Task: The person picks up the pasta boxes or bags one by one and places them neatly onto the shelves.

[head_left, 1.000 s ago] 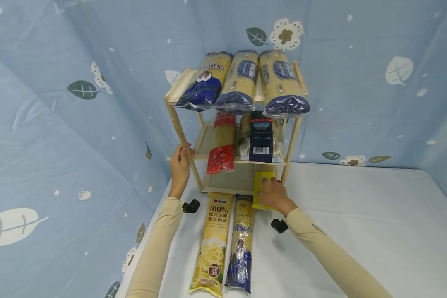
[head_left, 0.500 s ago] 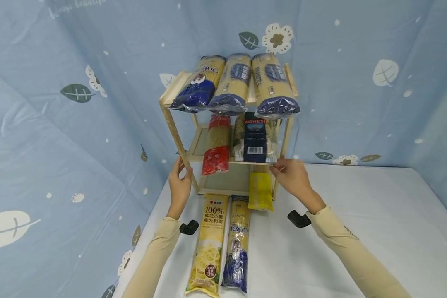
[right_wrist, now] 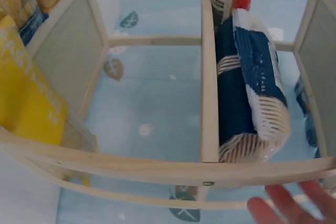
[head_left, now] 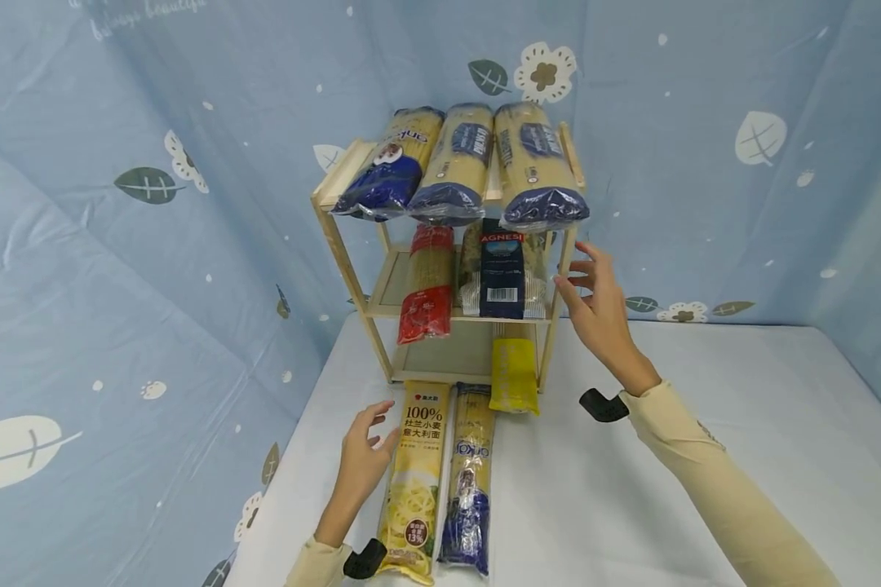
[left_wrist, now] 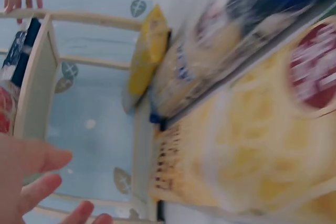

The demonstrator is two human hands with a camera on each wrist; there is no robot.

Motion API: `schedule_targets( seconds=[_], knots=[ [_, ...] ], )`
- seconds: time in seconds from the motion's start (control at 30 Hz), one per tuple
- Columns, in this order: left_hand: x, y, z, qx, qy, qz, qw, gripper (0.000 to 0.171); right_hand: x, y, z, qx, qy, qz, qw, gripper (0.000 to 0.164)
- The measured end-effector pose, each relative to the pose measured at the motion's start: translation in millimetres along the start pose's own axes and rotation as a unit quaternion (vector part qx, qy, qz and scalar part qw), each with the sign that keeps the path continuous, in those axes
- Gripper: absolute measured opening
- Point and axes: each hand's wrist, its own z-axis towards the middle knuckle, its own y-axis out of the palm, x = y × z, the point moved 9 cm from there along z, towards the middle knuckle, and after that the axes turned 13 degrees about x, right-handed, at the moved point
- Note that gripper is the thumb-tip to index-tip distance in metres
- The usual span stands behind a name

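My left hand (head_left: 367, 452) hovers at the left edge of a long yellow pasta packet (head_left: 414, 473) on the table, fingers loosely bent and holding nothing. Beside that packet lies a blue-ended spaghetti packet (head_left: 470, 481). My right hand (head_left: 600, 306) is at the right post of a wooden three-tier rack (head_left: 564, 265), its fingertips right at the wood and its fingers spread. On the middle shelf sit a red-ended noodle packet (head_left: 427, 285) and a dark blue Agnesi pasta bag (head_left: 502, 277). A yellow packet (head_left: 514, 375) pokes out from the bottom shelf's right side.
Three big spaghetti packets (head_left: 451, 163) lie side by side on the rack's top, their ends overhanging the front. A blue patterned cloth (head_left: 250, 163) hangs behind and to the left. White table cloth (head_left: 675, 456) extends to the right.
My left hand has left the rack's left post and come down toward the table packets. My right hand has gone from the bottom yellow packet up to the right post.
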Motion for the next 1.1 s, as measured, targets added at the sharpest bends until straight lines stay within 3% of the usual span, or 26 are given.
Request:
schedule_targets(
  seconds=[0.2,0.37,0.57,0.9,1.1],
  knots=[
    [-7.3,9.7,-45.3,-0.058,0.035,0.069,0.9953,0.049,-2.0,5.5,3.7,-0.019,-0.037,0.042,0.998,0.038],
    [-17.8,18.7,-76.5,-0.081,0.069,0.126,0.9862,0.054,-22.8,2.4,2.8,-0.021,-0.048,0.054,0.997,0.037],
    [-37.6,34.0,-104.0,-0.103,0.043,0.194,0.9745,0.062,-1.1,8.0,3.3,-0.009,-0.059,0.049,0.997,0.035],
    [-38.2,39.8,-109.5,-0.039,0.056,0.244,0.9673,0.064,-0.5,9.3,0.8,0.011,-0.049,0.052,0.997,0.037],
    [-31.3,35.2,-105.6,0.007,0.060,0.221,0.9735,0.058,6.7,10.1,0.8,0.017,-0.049,0.047,0.998,0.036]
  ],
)
